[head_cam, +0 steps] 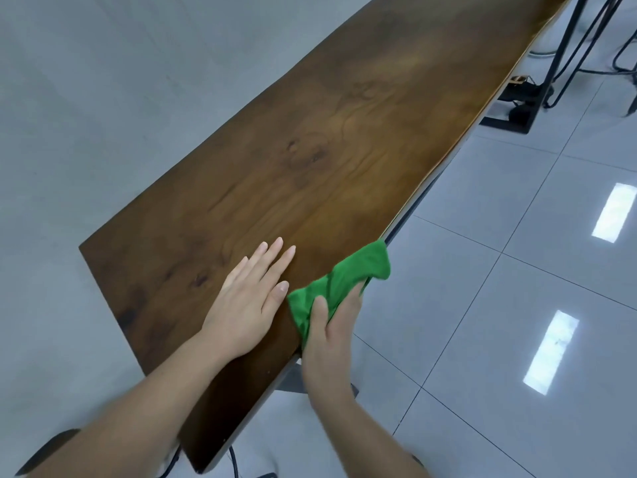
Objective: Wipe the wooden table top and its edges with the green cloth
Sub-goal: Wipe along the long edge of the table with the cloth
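- I see the table (310, 139), a long dark wood top, running from near me away toward the upper right, with grey wall along its far side.
- My left hand (248, 301) lies flat, palm down, on the table near its near end, fingers (275, 257) stretched straight and close together, holding nothing.
- My right hand (331, 343) is at the table's right edge, just beside the left hand, its fingers curled tight round the cloth (348, 281).
- The cloth is green and bunched, pressed against the table's right edge; part lies on the top, part hangs over the side.
- Beyond that edge is the floor (517, 305), glossy pale tiles with bright light reflections.
- Black metal legs (565, 46) and cables stand on the floor past the table's far end.
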